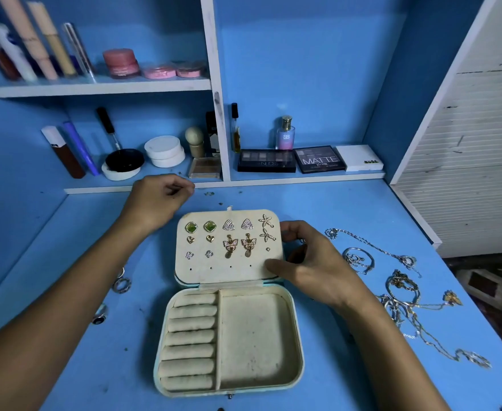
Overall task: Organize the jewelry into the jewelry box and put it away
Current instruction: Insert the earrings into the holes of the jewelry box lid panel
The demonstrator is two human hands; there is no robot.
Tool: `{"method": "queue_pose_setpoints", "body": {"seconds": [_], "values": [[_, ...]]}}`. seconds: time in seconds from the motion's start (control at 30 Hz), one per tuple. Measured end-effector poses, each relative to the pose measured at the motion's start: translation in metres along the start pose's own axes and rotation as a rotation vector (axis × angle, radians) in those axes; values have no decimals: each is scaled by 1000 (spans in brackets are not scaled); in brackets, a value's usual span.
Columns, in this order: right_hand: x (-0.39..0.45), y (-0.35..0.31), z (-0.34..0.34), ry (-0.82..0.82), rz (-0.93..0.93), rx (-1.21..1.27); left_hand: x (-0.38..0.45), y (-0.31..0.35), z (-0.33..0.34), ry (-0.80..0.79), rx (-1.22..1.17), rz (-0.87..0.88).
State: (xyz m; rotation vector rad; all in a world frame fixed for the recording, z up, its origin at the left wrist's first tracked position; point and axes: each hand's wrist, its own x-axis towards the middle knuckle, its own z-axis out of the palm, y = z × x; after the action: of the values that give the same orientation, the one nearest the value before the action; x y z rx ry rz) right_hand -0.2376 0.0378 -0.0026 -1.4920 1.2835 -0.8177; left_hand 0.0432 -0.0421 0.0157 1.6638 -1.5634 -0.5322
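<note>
Steadying the open jewelry box (pixel 229 336) in the middle of the tabletop (pixel 362 209), my right hand (pixel 309 262) grips the right edge of its raised earring panel (pixel 229 246), thumb on the front, fingers curled behind. My left hand (pixel 157 197) hovers at the far left, fingers curled in; whether they pinch anything I cannot tell. I judge the earrings nearly done: studs fill most of the panel's holes. The ring rolls (pixel 192 342) and tray beside them hold nothing, while rings (pixel 122 283) lie left of the box and chains (pixel 398 289) lie tangled to the right. On the far shelf, palettes read "NUDES" (pixel 267 161), "MATTE" (pixel 320 159) and "NUDE" (pixel 359 158).
</note>
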Motion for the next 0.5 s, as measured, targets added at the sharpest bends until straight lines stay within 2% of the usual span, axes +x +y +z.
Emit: {"method": "queue_pose_setpoints", "body": {"seconds": [0.17, 0.5], "values": [[-1, 0, -1, -13, 6, 17, 21, -16, 13, -133, 172, 28], [3, 6, 0, -9, 18, 15, 40, -20, 28, -142, 399, 316]]}}
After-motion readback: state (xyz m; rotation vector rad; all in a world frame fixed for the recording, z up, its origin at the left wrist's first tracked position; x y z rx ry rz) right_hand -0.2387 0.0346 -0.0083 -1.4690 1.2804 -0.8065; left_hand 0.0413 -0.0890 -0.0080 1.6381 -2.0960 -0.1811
